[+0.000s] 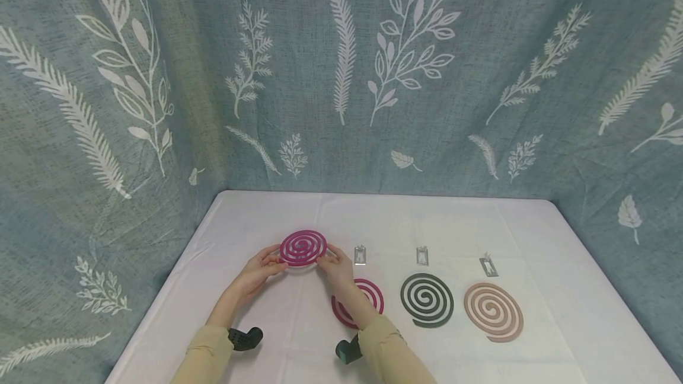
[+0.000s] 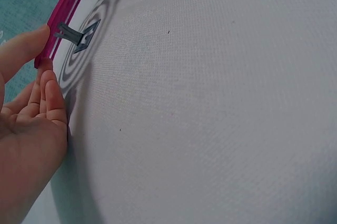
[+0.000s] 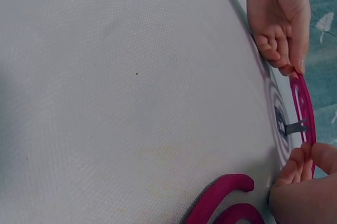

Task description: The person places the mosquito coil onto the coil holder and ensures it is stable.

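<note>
In the head view, a magenta coil [image 1: 303, 248] is below centre, left, over a metal stand [image 2: 71, 35]. The left hand [image 1: 258, 271] and right hand [image 1: 338, 268] pinch its rim, each in a finger-and-thumb grip.

Left hand [image 1: 258, 271] and right hand [image 1: 338, 266] both pinch.

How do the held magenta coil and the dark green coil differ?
Colour: the held coil is magenta, the green coil dark green.
Support: left hand and right hand pinch the held coil off the table; the green coil lies on it.
Stand: the held coil has a metal stand beneath; the green coil lies apart from the nearest stand.
Both are spirals.
</note>
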`<act>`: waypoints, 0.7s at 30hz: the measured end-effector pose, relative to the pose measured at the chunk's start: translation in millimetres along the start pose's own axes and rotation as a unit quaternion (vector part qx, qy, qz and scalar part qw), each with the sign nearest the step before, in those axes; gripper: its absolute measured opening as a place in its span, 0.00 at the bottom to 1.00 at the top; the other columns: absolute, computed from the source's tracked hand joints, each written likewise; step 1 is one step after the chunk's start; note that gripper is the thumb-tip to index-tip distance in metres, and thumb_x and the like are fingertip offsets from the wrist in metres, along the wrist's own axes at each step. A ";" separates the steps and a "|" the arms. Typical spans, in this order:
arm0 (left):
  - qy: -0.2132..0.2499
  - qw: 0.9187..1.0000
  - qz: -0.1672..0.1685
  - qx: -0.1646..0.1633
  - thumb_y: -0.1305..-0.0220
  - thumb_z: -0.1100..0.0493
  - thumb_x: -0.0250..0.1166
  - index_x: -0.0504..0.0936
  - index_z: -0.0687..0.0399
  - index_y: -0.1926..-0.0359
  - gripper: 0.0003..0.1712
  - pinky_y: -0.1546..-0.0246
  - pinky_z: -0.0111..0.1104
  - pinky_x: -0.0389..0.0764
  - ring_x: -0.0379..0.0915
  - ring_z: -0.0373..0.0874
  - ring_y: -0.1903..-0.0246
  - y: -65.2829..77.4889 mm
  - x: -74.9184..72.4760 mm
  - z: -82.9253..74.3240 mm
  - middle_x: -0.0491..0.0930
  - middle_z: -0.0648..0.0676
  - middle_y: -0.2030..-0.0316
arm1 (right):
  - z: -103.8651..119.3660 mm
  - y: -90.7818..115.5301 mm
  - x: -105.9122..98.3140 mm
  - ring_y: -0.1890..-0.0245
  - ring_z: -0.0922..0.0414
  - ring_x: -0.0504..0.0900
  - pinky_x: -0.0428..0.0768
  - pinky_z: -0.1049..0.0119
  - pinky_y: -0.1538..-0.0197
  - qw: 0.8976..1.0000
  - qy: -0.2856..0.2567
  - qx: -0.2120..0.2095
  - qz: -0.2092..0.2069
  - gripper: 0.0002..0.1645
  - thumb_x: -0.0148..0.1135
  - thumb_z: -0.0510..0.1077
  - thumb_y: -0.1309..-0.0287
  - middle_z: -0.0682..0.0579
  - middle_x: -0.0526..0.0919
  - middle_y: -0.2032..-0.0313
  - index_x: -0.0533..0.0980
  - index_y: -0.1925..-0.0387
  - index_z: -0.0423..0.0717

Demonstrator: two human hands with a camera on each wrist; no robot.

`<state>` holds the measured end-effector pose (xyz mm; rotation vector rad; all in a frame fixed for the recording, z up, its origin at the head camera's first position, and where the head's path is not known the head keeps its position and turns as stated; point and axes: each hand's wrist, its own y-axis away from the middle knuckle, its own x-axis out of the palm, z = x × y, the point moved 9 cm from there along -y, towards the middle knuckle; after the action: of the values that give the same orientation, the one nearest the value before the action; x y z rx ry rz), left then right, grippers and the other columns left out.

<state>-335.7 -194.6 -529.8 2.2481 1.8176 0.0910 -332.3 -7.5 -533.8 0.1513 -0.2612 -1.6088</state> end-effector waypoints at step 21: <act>-0.001 1.000 -0.001 -0.002 0.37 0.64 0.60 0.49 0.68 0.30 0.41 0.58 0.19 0.72 0.69 0.30 0.65 -3.0 -1.8 1.9 0.71 0.41 0.66 | -0.6 -0.3 -0.8 0.61 0.56 0.82 0.79 0.60 0.48 1.000 0.004 0.003 -0.004 0.30 0.61 0.36 0.43 0.46 0.84 0.66 0.68 0.38 0.37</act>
<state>-338.6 -196.1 -532.1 2.2423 1.8175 0.0924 -332.4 -6.8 -534.5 0.1629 -0.2591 -1.6148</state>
